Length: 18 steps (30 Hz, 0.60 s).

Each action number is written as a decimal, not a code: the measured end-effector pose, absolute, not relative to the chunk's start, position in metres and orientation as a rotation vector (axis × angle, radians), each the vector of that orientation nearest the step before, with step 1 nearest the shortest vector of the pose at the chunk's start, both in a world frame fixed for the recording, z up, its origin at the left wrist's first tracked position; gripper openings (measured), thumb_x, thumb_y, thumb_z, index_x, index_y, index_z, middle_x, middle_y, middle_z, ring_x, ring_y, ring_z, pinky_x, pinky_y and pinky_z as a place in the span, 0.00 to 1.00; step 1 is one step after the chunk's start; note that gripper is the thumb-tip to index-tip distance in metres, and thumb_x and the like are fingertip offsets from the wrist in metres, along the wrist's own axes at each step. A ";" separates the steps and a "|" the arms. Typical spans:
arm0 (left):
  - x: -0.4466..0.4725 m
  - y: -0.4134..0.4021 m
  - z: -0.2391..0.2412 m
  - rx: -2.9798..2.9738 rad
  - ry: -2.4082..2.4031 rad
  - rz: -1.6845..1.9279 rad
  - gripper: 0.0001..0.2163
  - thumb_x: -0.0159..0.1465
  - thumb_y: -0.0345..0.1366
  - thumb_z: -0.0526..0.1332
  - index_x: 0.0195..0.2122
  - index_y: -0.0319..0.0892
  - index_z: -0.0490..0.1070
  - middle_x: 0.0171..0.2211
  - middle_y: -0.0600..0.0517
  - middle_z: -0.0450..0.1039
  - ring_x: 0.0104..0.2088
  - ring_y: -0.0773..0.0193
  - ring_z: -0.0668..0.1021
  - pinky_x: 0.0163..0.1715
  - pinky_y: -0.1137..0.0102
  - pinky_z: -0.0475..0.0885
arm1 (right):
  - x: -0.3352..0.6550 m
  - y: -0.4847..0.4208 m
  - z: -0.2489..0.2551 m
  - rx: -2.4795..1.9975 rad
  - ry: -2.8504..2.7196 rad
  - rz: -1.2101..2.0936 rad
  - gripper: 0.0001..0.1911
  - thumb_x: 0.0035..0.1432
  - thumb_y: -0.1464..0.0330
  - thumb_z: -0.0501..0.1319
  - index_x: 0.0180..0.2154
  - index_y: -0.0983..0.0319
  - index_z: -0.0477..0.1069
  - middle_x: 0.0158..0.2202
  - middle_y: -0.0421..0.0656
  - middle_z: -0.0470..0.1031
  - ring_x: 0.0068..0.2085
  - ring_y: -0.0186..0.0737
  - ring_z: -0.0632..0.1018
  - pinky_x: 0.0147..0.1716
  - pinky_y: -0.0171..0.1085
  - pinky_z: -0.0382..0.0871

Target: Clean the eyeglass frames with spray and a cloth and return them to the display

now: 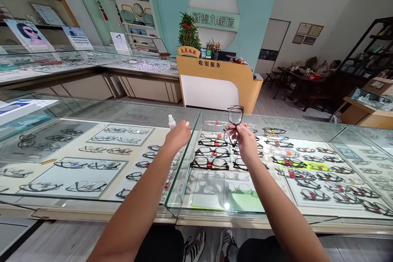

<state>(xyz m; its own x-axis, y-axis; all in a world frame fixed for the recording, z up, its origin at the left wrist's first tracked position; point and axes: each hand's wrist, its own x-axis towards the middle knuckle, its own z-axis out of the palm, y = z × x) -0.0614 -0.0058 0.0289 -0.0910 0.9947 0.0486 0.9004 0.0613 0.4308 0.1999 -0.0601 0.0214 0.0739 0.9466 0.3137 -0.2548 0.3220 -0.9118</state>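
Observation:
My right hand (245,137) is closed on a pair of dark-framed eyeglasses (236,115), raised above the glass counter. The glasses are turned on end, one lens over the other, with the fingers pinching near the bridge. On the left, my left hand (179,134) is closed around a small white bottle (172,122), its nozzle pointing up. The hand hides the bottle's lower part and most of the fingers. A small pale spot shows by the thumb; I cannot tell what it is. Under both hands lies the glass display case (200,119).
Rows of eyeglass frames (211,152) with red tags lie inside the case. More frames (87,186) rest on grey panels at left. Beyond stands a wooden cashier desk (216,73) with a potted plant (188,32). A person (331,67) is at a table back right.

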 end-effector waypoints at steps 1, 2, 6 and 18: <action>-0.062 -0.004 0.025 1.915 2.107 0.443 0.15 0.74 0.40 0.47 0.52 0.41 0.69 0.51 0.33 0.77 0.49 0.39 0.80 0.44 0.54 0.71 | 0.200 -0.060 0.021 -0.798 -1.132 1.059 0.15 0.65 0.57 0.62 0.35 0.59 0.81 0.44 0.46 0.85 0.37 0.42 0.77 0.37 0.40 0.67; -0.062 -0.003 0.022 1.906 2.124 0.397 0.15 0.74 0.40 0.49 0.53 0.40 0.69 0.52 0.32 0.77 0.51 0.37 0.80 0.44 0.53 0.71 | 0.199 -0.059 0.020 -0.808 -1.142 1.054 0.15 0.65 0.57 0.61 0.34 0.59 0.81 0.43 0.46 0.85 0.36 0.42 0.77 0.37 0.40 0.67; -0.059 0.001 0.016 2.006 2.111 0.507 0.14 0.70 0.40 0.57 0.53 0.40 0.72 0.55 0.32 0.76 0.55 0.37 0.78 0.47 0.55 0.70 | 0.198 -0.060 0.020 -0.847 -1.198 1.021 0.16 0.65 0.56 0.60 0.34 0.58 0.80 0.41 0.45 0.84 0.35 0.41 0.76 0.37 0.40 0.67; -0.017 -0.034 0.032 2.085 1.189 1.409 0.12 0.74 0.44 0.55 0.44 0.44 0.75 0.39 0.50 0.79 0.40 0.58 0.78 0.45 0.66 0.70 | 0.202 -0.063 0.024 -0.953 -1.360 0.920 0.17 0.65 0.61 0.56 0.25 0.57 0.74 0.32 0.42 0.81 0.33 0.43 0.71 0.38 0.42 0.65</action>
<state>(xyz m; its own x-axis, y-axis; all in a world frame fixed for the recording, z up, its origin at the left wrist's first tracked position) -0.0171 -0.0342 0.0317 0.1502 0.7973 0.5845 0.4417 -0.5831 0.6819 0.2017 -0.0632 0.0235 0.0112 0.9342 0.3566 0.0159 0.3564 -0.9342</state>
